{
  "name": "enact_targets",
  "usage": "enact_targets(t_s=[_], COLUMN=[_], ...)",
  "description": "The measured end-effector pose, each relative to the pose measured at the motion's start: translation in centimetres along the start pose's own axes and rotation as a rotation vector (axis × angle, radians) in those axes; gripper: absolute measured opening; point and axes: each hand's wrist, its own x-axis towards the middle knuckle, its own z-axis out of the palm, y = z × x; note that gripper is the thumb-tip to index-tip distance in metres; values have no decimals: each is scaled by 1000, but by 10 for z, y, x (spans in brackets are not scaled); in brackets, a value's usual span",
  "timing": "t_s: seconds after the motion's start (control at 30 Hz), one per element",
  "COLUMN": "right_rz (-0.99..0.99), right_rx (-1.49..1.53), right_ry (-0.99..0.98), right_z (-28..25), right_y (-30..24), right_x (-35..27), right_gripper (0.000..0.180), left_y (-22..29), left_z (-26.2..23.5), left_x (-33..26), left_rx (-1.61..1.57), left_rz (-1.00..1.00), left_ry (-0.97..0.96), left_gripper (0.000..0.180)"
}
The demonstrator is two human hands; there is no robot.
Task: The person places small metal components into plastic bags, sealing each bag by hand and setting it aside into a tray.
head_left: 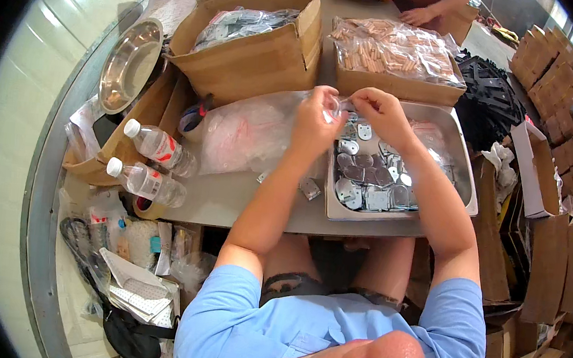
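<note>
My left hand is closed on a small transparent plastic bag above the table. Close by on the right, the thumb and fingers of my right hand pinch the same bag's edge. What the bag holds, if anything, is too small to make out. Below both hands, a metal tray holds several loose metal plates and some bagged parts. To the left of my left hand lies a large transparent bag full of small plastic bags. A few metal pieces rest on the table beside the tray.
Cardboard boxes of bagged metal parts and copper-coloured pieces stand behind. Two plastic bottles, tape and a steel bowl are at left. Black parts lie at right. A co-worker's hand shows at the far side.
</note>
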Motion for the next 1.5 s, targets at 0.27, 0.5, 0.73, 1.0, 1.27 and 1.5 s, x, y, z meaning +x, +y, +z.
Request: enact_targets(t_s=[0.27,0.5,0.73,1.0,1.27,1.5], right_rz=[-175,-148,192,153,69,117], right_rx=[-785,-707,155,496,-401,-776], right_ry=[-412,-408,-105,-270,-441,-513], right_z=[20,6,-37,-20,-21,11], right_y=[31,28,26,-4,25,21], right_x=[-9,1,2,1,-8,-12], right_gripper=[35,21,18,21,42,49], left_y=[-8,-16,-7,5,-19,-14], left_z=[-14,-15,-9,3,-9,-3], left_x=[6,7,0,-11,3,3], left_rx=[-982,-1148,-1052,-1193,-1369,-1376], left_rz=[-260,-401,-468,-549,-522,-545], left_ry=[-84,-236,-553,-592,-490,-506], left_gripper=[44,42,39,31,26,30])
